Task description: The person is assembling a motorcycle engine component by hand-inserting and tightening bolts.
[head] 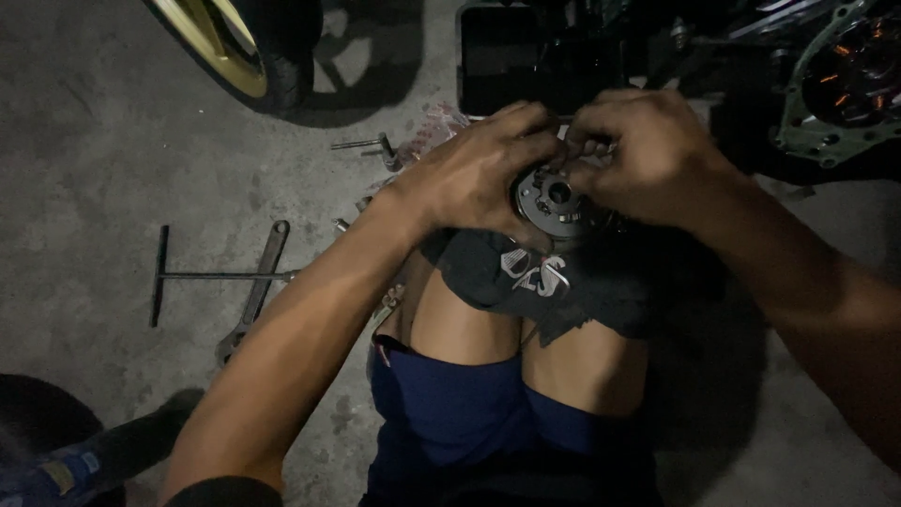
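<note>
A round metal clutch part (554, 199) is gripped by the left hand (479, 174) and picked at by the right hand (643, 155) (over a dark rag (563, 282)). Small pieces could be lost onto the dim floor (94, 141) if fingers slip.

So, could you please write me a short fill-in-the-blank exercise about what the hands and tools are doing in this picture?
1. Both hands, left hand and right hand, hold a round metal part over a ____ cloth on the knees.
2. The T-handle wrench lies on the concrete ____.
3. The wheel at top left has a ____ rim.
4. A flat spanner lies crossed with the ____.

Missing words: black; floor; yellow; T-handle wrench
</note>
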